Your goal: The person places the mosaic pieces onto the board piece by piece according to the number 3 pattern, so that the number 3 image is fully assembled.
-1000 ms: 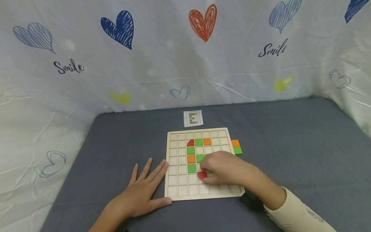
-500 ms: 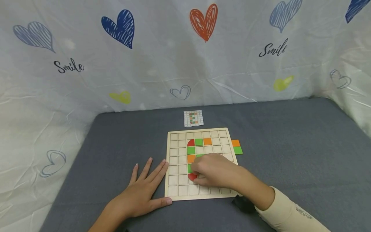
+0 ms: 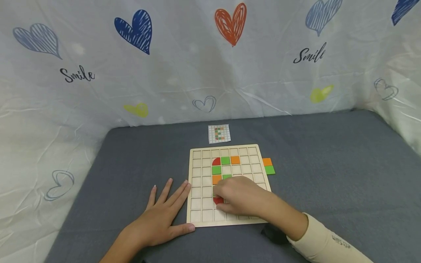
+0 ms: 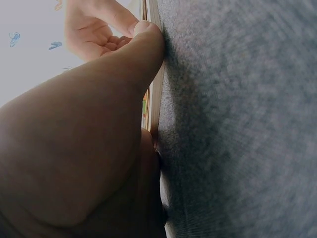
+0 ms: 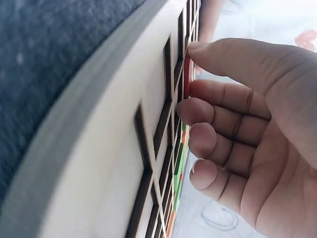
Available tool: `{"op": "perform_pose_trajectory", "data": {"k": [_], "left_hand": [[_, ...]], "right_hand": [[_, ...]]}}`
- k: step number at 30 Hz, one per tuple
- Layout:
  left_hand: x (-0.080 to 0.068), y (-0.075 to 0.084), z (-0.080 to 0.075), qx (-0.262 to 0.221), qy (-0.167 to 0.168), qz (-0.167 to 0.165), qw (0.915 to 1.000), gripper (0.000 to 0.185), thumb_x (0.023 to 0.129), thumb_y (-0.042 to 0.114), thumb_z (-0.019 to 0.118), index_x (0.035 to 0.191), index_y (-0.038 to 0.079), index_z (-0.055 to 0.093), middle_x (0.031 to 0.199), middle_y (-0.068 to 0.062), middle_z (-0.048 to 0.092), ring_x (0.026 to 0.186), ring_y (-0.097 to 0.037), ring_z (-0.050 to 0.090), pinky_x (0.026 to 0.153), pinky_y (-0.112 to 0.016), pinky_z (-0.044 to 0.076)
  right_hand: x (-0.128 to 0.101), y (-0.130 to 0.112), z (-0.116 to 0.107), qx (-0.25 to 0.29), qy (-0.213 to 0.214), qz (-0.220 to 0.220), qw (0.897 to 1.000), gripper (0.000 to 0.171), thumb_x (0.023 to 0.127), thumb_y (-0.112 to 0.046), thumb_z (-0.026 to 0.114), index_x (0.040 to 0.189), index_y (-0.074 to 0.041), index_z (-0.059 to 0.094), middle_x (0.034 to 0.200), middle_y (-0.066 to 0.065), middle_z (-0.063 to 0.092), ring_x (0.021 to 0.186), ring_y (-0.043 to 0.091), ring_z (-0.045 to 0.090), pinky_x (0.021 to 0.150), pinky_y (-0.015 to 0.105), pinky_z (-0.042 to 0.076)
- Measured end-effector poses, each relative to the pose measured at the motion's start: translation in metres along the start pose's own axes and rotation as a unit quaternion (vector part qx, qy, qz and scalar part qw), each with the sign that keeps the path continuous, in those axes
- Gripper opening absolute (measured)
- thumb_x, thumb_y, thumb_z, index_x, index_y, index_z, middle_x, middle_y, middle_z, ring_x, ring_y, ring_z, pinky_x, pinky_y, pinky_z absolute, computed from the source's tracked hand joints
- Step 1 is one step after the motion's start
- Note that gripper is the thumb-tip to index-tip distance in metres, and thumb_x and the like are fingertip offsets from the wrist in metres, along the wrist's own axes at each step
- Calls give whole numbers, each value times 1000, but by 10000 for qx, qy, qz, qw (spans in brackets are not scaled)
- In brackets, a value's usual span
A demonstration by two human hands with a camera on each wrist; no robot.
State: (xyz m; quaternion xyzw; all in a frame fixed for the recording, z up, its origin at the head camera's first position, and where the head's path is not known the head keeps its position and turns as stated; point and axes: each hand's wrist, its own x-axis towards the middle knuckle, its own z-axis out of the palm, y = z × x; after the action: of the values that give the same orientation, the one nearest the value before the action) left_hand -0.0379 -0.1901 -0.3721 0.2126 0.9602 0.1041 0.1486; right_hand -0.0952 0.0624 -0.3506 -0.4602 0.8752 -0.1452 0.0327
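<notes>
My right hand (image 3: 241, 195) pinches a red tile with one curved side (image 3: 218, 200) between thumb and index finger. In the right wrist view the red tile (image 5: 186, 75) sits right at the board's grid, its far end under the thumb tip. The wooden grid board (image 3: 201, 215) lies flat and holds a red rounded tile (image 3: 216, 161), several green tiles such as one at the top (image 3: 225, 160), and orange tiles, one of them top right (image 3: 235, 160). A tile above the held one is mostly hidden by the fingers. My left hand (image 3: 162, 217) lies with fingers spread, fingertips and thumb at the board's left edge.
Beyond the board lies a small printed pattern card (image 3: 219, 134) with a coloured grid. An orange tile (image 3: 267, 162) and a green tile (image 3: 270, 170) lie by the board's right edge. A grey cloth (image 3: 329, 164) covers the table, and a white curtain with hearts hangs behind.
My right hand has moved left across the board with the red tile, by one column, and then stays nearly in place there. The left hand has not moved.
</notes>
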Motion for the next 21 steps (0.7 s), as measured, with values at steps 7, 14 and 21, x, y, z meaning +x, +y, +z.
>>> {"op": "perform_pose_trajectory", "data": {"k": [7,14,21], "left_hand": [[-1,-1,0,-11,-3,-5,10000,90,76,76,37,144,34,-4,148,19,-6,134,-20,-15,100,-58,-5],[-1,0,-1,3,28,30,10000,90,76,75,38,145,33,-3,149,17,-4,134,-22,-13,99,-59,-5],[-1,2,-1,57,92,74,9999,91,76,75,37,145,31,-2,149,15,-2,134,-22,-12,99,-59,-6]], "right_hand": [[-2,-4,-2,136,-139,125,9997,29,81,-14,62,60,-23,45,56,-12,36,51,6,34,49,21,31],[-20,12,-9,582,-14,-421,9974,21,82,-13,61,66,-24,53,62,-13,38,59,3,36,53,18,32],[-51,46,-21,1037,352,-6,9940,12,86,-12,60,84,-24,65,77,-16,52,69,0,46,61,19,42]]}}
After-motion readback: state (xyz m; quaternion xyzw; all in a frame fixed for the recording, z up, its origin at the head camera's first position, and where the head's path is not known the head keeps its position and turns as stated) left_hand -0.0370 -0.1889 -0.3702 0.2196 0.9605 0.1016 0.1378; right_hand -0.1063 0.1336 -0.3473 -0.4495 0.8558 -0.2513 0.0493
